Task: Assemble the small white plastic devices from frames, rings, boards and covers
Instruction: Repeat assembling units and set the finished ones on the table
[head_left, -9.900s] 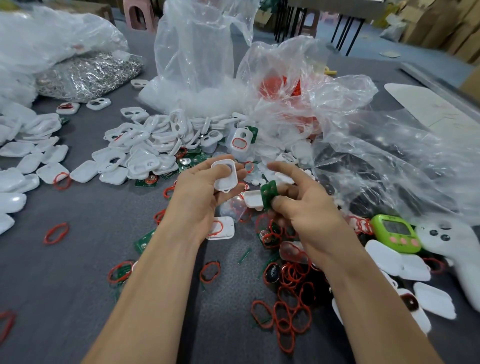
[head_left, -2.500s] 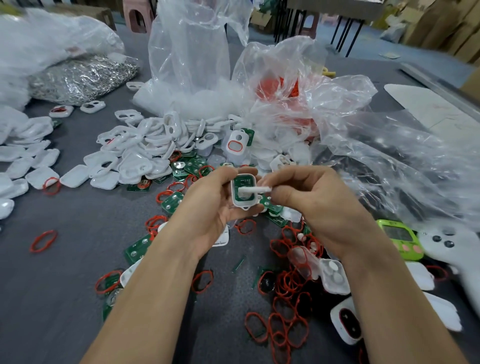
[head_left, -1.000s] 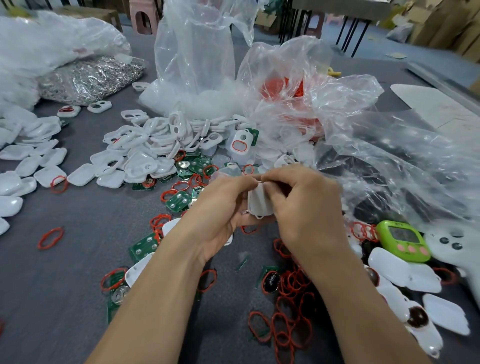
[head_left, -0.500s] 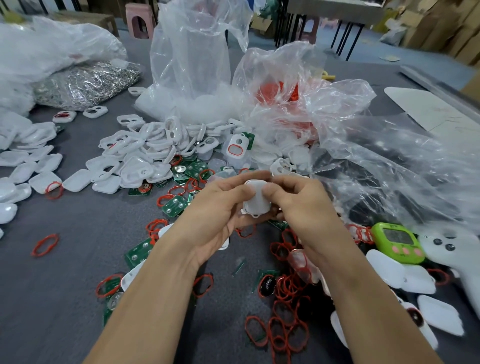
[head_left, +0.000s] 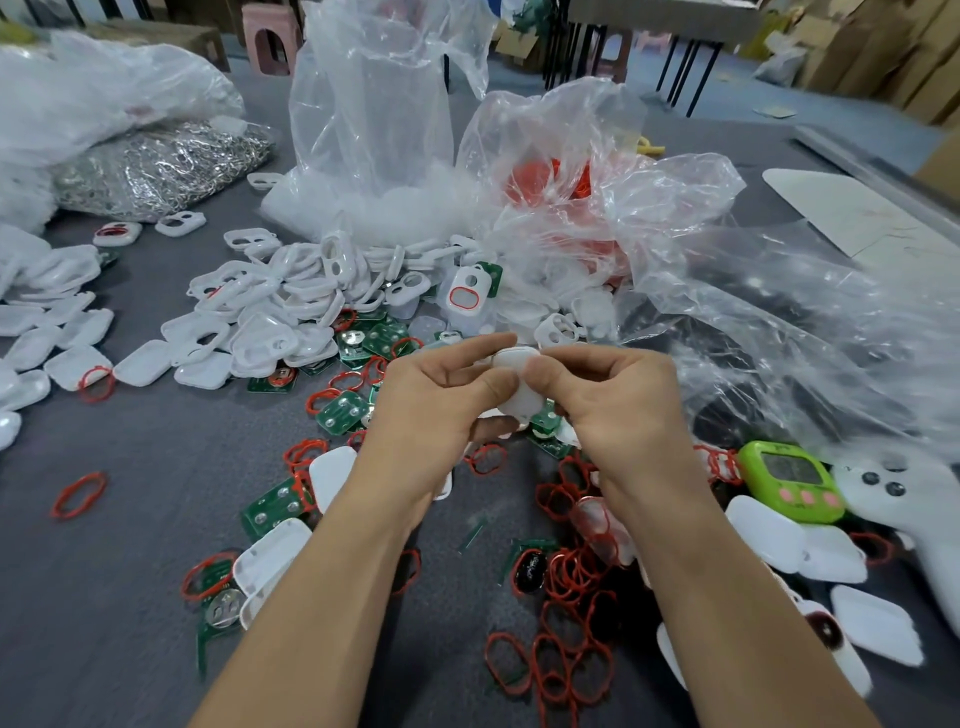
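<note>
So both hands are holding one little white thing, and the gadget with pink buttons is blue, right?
Not quite. The left hand and right hand do hold one little white device, but the gadget with pink buttons is green, not blue. The head view shows it.

White device (head_left: 514, 387): only the top edge and a strip of shell show. The 2 thumbs of left hand (head_left: 431, 415) and right hand (head_left: 618, 415) pinch over the rest, so the seam is hidden and the cover fit cannot be told.
Green boards (head_left: 545, 423) under the hands: partly hidden.
Red mass (head_left: 545, 176) inside clear bag (head_left: 675, 197): blurred by folds.
Dark shape (head_left: 727, 410) under plastic near the bench's right edge: unidentifiable.
Green timer (head_left: 789, 480): display too small to read.
White moulded object (head_left: 914, 509): cut off at the right.
</note>
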